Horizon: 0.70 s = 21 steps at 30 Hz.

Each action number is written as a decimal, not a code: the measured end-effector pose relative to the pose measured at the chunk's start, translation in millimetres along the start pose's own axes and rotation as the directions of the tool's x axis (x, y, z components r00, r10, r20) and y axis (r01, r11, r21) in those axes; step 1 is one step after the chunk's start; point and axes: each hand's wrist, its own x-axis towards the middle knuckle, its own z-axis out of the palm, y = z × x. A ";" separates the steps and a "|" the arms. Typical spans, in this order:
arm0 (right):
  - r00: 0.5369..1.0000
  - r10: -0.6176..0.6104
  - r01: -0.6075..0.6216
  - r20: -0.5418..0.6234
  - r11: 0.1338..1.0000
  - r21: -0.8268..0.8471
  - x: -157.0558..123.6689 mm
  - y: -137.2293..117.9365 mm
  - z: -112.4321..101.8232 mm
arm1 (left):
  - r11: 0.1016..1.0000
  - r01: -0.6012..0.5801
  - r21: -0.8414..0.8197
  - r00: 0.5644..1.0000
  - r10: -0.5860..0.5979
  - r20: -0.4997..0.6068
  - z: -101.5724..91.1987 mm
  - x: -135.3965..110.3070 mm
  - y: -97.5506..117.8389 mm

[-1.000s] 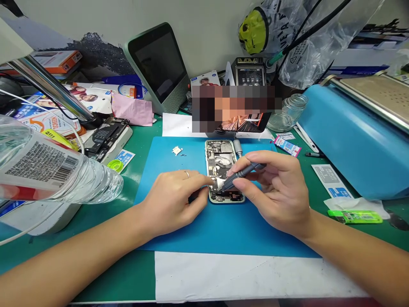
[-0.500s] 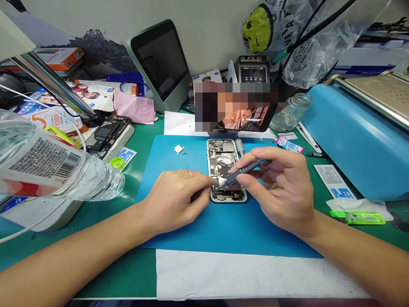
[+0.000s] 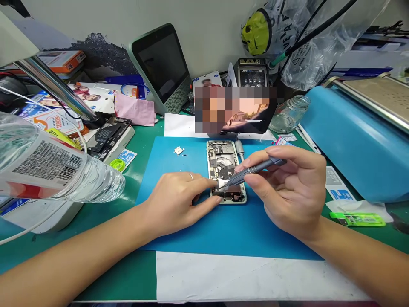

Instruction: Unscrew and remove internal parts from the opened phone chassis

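Note:
An opened phone [image 3: 223,164] with its circuit boards bare lies on a blue mat [image 3: 223,226]. My left hand [image 3: 175,202] rests on the mat at the phone's left edge, fingers pressed against its lower corner. My right hand [image 3: 287,187] pinches a grey screwdriver [image 3: 252,172] whose tip touches a small white part in the lower half of the phone. A second grey tool [image 3: 239,148] lies beside the phone's upper right. A small white component [image 3: 178,149] and tiny screws sit on the mat to the upper left.
A clear plastic bottle [image 3: 54,170] lies at the left. Another dismantled phone [image 3: 108,134] is behind it. A tablet [image 3: 161,64], a propped phone with a lit screen [image 3: 252,117], a glass jar [image 3: 289,113], a blue machine [image 3: 354,132] and a green lighter [image 3: 358,218] surround the mat.
My right hand has lifted and drawn back to the right, raising the screwdriver's handle while the tip stays on the phone. The left hand has barely shifted.

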 end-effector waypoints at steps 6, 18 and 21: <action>1.000 -0.001 0.002 -0.011 0.999 0.039 -2.3 -2.5 1.9 | 0.999 -0.043 0.003 0.999 0.043 -0.006 5.8 1.0 -0.9; 1.000 -0.002 0.002 0.001 0.999 0.035 -1.1 -1.0 0.8 | 0.999 -0.049 -0.021 0.999 0.049 -0.011 6.2 2.1 -3.1; 1.000 -0.002 0.002 -0.008 0.999 0.050 -1.5 -1.2 0.6 | 0.999 -0.038 -0.020 0.999 0.038 -0.021 6.4 1.4 -2.8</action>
